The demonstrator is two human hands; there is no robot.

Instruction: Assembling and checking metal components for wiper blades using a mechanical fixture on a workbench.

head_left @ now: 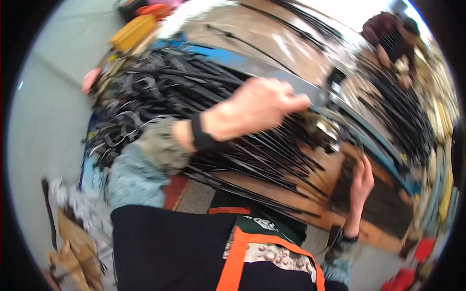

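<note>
My left hand (262,104) is raised over the bench, its fingers curled closed and blurred by motion. Whatever it may hold is hidden. Just right of its fingertips sits a shiny metal fixture (327,133) on a blue-grey rail (374,143). Lower right, my right hand (361,182) has its fingers together at the end of a thin dark strip (359,144), which runs up toward the fixture. Beneath my left forearm lies a large heap of long black strips (194,87), with thin ends (291,177) fanned out toward me.
A brown board (315,191) with a dark mat (371,194) forms the near bench surface. Across the rail, more black strips (398,106) lie near another person (393,39). A yellow box (133,33) stands far left; crumpled plastic and cardboard (77,237) lie lower left.
</note>
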